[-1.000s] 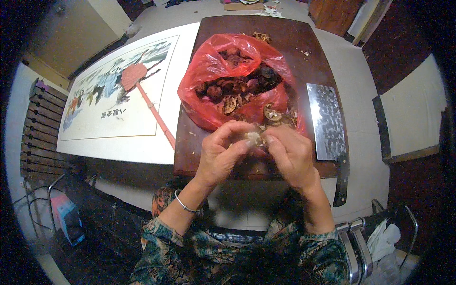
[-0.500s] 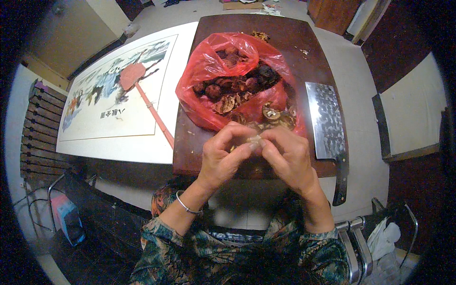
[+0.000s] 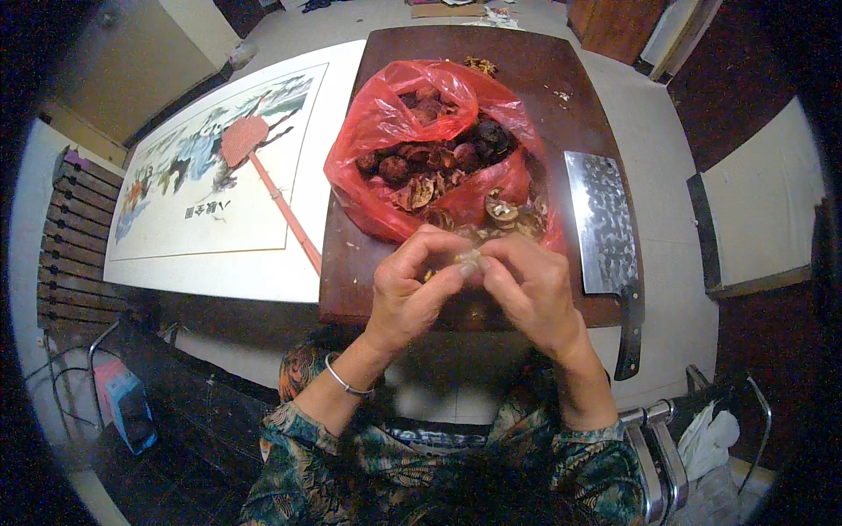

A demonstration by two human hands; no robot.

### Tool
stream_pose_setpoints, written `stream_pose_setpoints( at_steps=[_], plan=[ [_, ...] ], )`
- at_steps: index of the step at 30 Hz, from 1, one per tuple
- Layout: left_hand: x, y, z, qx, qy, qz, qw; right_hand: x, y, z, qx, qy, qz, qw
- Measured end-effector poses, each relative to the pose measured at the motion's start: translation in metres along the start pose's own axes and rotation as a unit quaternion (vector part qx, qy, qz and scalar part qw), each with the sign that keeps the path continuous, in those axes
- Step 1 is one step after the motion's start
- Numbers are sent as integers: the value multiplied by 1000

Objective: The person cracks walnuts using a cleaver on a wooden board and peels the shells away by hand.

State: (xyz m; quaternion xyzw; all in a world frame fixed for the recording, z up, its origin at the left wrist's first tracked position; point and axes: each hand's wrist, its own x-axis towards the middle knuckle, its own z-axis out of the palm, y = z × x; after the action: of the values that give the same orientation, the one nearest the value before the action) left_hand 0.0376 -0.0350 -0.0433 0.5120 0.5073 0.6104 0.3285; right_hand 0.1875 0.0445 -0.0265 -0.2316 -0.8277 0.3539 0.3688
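Observation:
Both hands meet over the near edge of the dark table. Between their fingertips is a small pale walnut kernel, partly covered by the fingers. My left hand pinches it from one side, with the thumb and forefinger closed. From the other side my right hand pinches it the same way. Just beyond the hands lies an open red plastic bag holding several dark round walnuts and broken bits of shell. Cracked walnut shells sit on the bag's near right part, beside my right hand.
A cleaver lies right of the bag, its black handle hanging past the table's near edge. On the white table at left, a pink fly swatter rests over a painted picture. Yellowish crumbs lie behind the bag on the dark table.
The fingertips have shifted slightly around the pale kernel, and a bit more of it shows. The bag, cleaver and fly swatter stay where they were.

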Motion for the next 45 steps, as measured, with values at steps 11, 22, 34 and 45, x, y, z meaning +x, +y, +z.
stream_pose_setpoints(
  at_steps=[11,22,34,45],
  plan=[
    [0,4,1,28,12,-3,1000,2,-2,-1,40,-4,35,999],
    [2,4,0,23,-5,16,1000,2,-2,-5,38,-8,42,998],
    [5,-3,-4,38,-20,45,998,0,2,0,-73,19,-46,996],
    [7,-7,-13,-89,-61,-37,993,0,0,0,-77,18,-46,996]
  ],
)
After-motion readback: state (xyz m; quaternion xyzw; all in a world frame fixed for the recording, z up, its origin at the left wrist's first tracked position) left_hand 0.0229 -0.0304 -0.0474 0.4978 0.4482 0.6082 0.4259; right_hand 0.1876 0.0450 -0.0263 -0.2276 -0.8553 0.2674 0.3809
